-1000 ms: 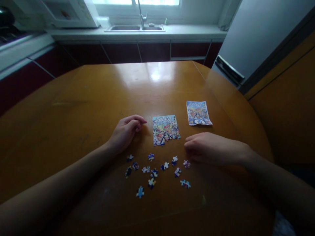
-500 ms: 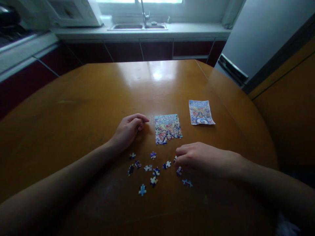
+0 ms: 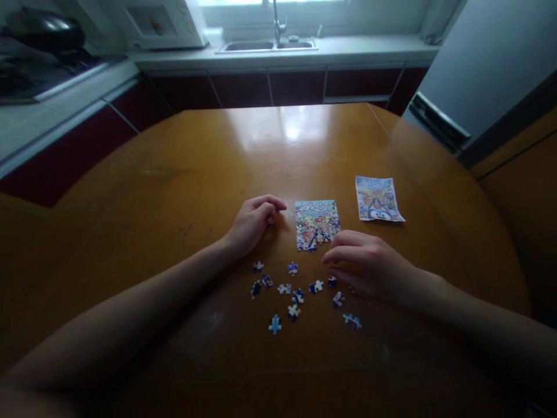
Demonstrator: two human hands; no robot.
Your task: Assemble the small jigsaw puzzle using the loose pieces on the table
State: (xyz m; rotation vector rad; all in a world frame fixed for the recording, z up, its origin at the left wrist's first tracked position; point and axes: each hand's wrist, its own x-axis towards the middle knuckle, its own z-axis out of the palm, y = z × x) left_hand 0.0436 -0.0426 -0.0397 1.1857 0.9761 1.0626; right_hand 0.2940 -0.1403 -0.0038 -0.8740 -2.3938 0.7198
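A partly assembled jigsaw puzzle [image 3: 317, 223] lies on the table with a gap-toothed lower edge. To its left rests my left hand [image 3: 259, 223], index finger stretched toward the puzzle and the others loosely curled, with nothing visible in it. My right hand [image 3: 369, 261] hovers at the puzzle's lower right corner, thumb and fingers apart, holding nothing I can see. Beneath its fingertips is a dark blue puzzle piece [image 3: 332, 281], and another piece [image 3: 354, 290] is partly hidden under the hand. Several loose pieces lie below the puzzle, among them a light blue piece [image 3: 275, 324] nearest me.
A creased picture sheet [image 3: 378, 200] with a matching design lies right of the puzzle on the wooden table [image 3: 195, 157]. Beyond the table are a counter with a sink [image 3: 252, 46], a pan [image 3: 46, 29] at the far left and a fridge-like cabinet [image 3: 487, 69] at right.
My right hand has lifted slightly away from the loose pieces and its fingers have spread, uncovering the dark blue piece. The whole view has shifted, while my left hand stays beside the puzzle.
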